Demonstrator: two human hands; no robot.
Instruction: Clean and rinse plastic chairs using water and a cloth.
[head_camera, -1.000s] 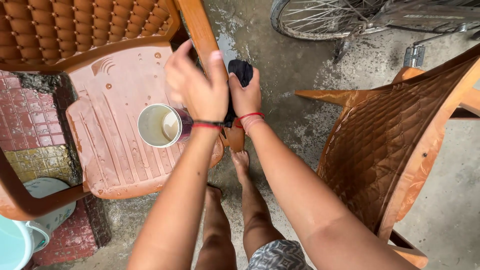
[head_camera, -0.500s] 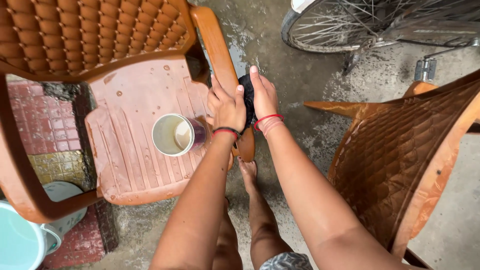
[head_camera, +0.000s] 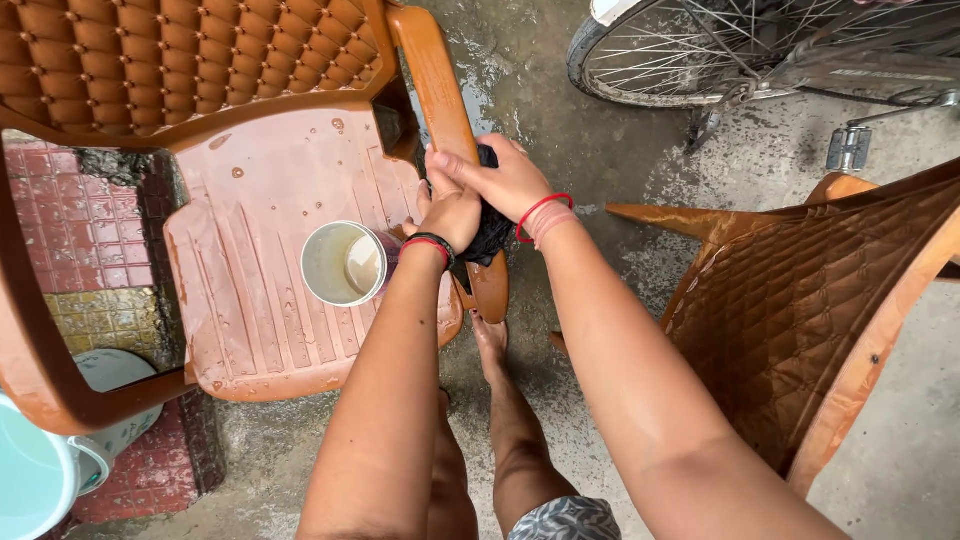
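Observation:
My left hand (head_camera: 449, 208) and my right hand (head_camera: 502, 177) are clasped together around a dark cloth (head_camera: 490, 237) that hangs in a wet bunch between them. Both hands press it against the right armrest (head_camera: 438, 95) of a brown plastic chair (head_camera: 270, 300). A steel cup (head_camera: 345, 263) with a little pale liquid stands upright on the wet chair seat, just left of my left wrist. Red and dark bands circle both wrists.
A second brown plastic chair (head_camera: 810, 290) stands to the right. A bicycle wheel (head_camera: 740, 50) is at the top right. A light blue bucket (head_camera: 35, 480) sits at the bottom left on red tiles (head_camera: 70, 225). My bare legs and foot (head_camera: 490, 340) stand on wet concrete.
My hands have come down from in front of the camera onto the chair's armrest, still gripping the cloth. The view has shifted, showing more of the chair back.

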